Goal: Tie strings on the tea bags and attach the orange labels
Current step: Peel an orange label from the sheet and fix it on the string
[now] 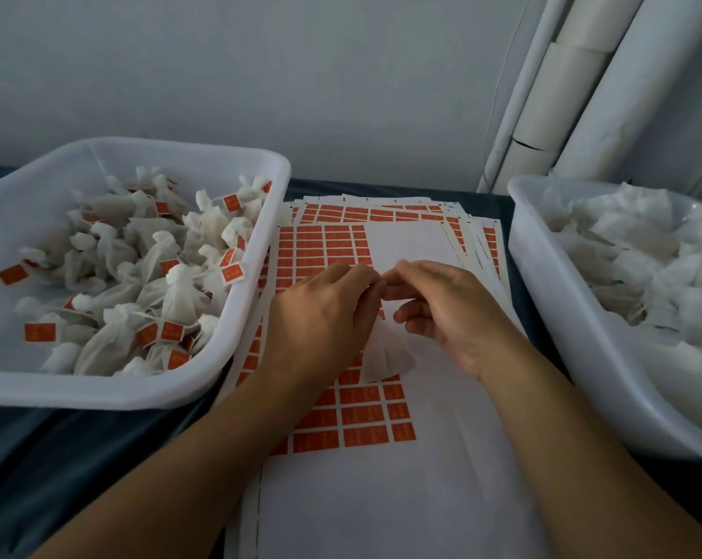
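Observation:
A white tea bag (pixel 385 355) hangs just above the label sheet (pixel 357 421), below my two hands. My left hand (pixel 321 316) and my right hand (pixel 442 308) meet fingertip to fingertip over it, each pinching at the bag's top or its string; the string itself is too fine to make out. The sheet carries rows of orange labels, with a large bare white area where labels are gone.
A white tub (pixel 236 316) on the left holds many tied tea bags with orange labels. Another white tub (pixel 543 300) on the right holds plain white bags. More label sheets (pixel 381 213) lie stacked behind. White pipes (pixel 575 94) stand at the back right.

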